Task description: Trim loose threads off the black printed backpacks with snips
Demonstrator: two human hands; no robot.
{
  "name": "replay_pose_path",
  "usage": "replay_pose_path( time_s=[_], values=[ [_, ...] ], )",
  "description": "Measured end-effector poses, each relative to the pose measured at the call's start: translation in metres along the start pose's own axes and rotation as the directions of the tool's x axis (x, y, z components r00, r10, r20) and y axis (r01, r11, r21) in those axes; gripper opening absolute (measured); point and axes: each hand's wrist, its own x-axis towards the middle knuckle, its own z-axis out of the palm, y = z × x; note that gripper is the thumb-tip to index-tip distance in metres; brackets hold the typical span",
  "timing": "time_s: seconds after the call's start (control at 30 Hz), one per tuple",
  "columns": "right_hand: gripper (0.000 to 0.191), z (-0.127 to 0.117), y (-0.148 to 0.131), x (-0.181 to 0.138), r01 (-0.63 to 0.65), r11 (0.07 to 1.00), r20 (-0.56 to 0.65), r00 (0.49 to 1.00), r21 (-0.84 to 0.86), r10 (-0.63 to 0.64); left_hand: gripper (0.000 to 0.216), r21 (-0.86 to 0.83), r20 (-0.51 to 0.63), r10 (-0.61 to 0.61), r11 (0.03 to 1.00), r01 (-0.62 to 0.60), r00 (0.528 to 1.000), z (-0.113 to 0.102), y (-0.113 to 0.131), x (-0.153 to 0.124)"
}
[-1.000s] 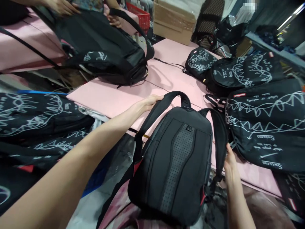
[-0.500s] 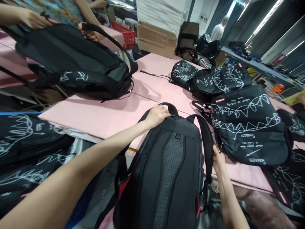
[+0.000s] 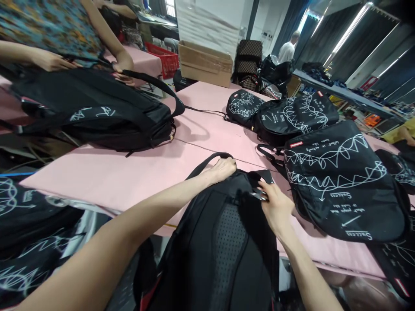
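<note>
A black backpack (image 3: 197,242) leans upright in front of me, its padded back with a dotted mesh strip facing me. My left hand (image 3: 223,169) is closed on its top edge, beside the carry handle. Over the upper right of the back panel, near the right shoulder strap's root, is my right hand (image 3: 275,205). Its fingers are closed around a small shiny metal tool (image 3: 259,195) that looks like thread snips, partly hidden by the fingers.
A pink table (image 3: 106,172) carries several black backpacks with white scribbles, such as this large one (image 3: 343,181) at right. Across the table at left, a co-worker's hands (image 3: 55,60) handle another black backpack (image 3: 97,108). A cardboard box (image 3: 205,65) stands behind.
My right hand has left the right shoulder strap's side and moved up and left to the backpack's top, bringing the metal tool over the panel. My left hand stays at the top edge.
</note>
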Motion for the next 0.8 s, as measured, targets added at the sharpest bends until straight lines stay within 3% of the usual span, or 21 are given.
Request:
replay_pose_path(
  time_s=[0.07,0.17,0.27,0.37,0.53,0.8],
  values=[
    [0.031,0.016,-0.009,0.024,0.030,0.997,0.120,0.993,-0.069,-0.022,0.022,-0.030,0.002,-0.048,0.998,0.048,0.999,0.000,-0.001,0.000],
    [0.041,0.031,-0.013,0.054,0.079,0.964,0.162,0.986,-0.254,-0.038,0.022,-0.116,0.041,-0.136,0.983,0.139,0.990,-0.005,-0.008,0.002],
    [0.026,0.038,-0.011,0.071,0.200,0.896,0.227,0.967,-0.396,-0.116,0.020,-0.214,0.095,-0.189,0.955,0.206,0.977,-0.011,-0.014,0.005],
    [0.018,0.049,-0.009,0.078,0.287,0.864,0.286,0.942,-0.415,-0.175,0.019,-0.278,0.115,-0.219,0.930,0.243,0.969,-0.014,-0.014,0.006],
    [0.019,0.067,-0.003,0.079,0.309,0.848,0.282,0.939,-0.431,-0.198,0.017,-0.325,0.135,-0.238,0.907,0.270,0.962,-0.018,-0.011,0.006],
    [0.018,0.069,-0.002,0.079,0.317,0.846,0.289,0.935,-0.429,-0.203,0.015,-0.350,0.149,-0.249,0.892,0.287,0.957,-0.017,-0.009,0.006]
  ],
)
